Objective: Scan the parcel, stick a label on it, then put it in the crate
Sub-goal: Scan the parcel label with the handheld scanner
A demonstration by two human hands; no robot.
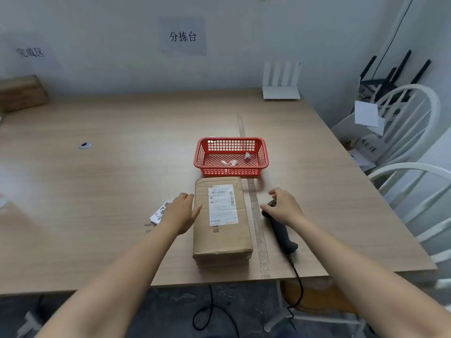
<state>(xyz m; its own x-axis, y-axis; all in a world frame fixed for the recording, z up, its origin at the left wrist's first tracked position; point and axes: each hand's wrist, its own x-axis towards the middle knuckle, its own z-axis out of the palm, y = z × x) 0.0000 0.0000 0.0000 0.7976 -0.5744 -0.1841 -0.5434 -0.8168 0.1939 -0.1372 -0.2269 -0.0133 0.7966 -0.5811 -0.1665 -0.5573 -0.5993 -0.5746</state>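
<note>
Right hand: palm down, fingers curled over the head of a black handheld scanner lying on the table; whether it grips or merely rests there cannot be told. Scanner cable runs off the near edge.

Left hand: open, fingers extended, flat against the left side of the parcel, holding nothing.

Parcel: brown cardboard, lying flat between the hands; white shipping label on top, barcode visible, print unreadable.

Red crate: just beyond the parcel, small white scraps inside.

Label sheet: under the left hand, characters partly hidden.

Wall sign: "分拣台". Second sign: "完成区".
</note>
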